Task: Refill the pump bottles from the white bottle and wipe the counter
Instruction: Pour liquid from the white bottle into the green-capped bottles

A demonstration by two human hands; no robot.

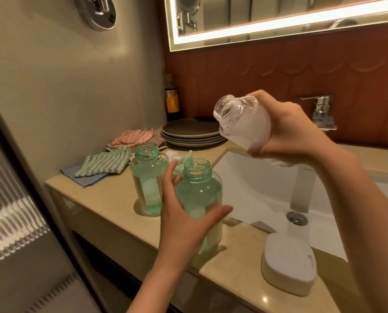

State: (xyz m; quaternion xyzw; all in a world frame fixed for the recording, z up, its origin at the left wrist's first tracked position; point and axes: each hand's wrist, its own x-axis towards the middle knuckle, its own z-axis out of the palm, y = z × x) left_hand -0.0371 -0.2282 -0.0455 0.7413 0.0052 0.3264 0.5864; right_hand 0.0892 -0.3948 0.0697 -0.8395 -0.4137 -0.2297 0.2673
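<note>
Two green-tinted pump bottles stand uncapped on the beige counter [111, 206]. The nearer bottle [201, 190] has my left hand [184, 213] around its side, thumb in front and fingers behind, loosely extended. The farther bottle [149, 177] stands just left of it. My right hand [287, 129] grips the white bottle [242, 120], which is uncapped and tilted with its mouth pointing left, held above and to the right of the nearer bottle, over the sink's edge. White liquid sits in its lower part. Green pump tops [186, 160] lie behind the bottles.
Folded cloths [105, 162] in green, blue and pink lie at the counter's back left. A stack of grey plates [190, 132] sits behind. The white sink [267, 184] with drain and faucet [321, 109] is right. A white soap box [287, 260] rests near the front edge.
</note>
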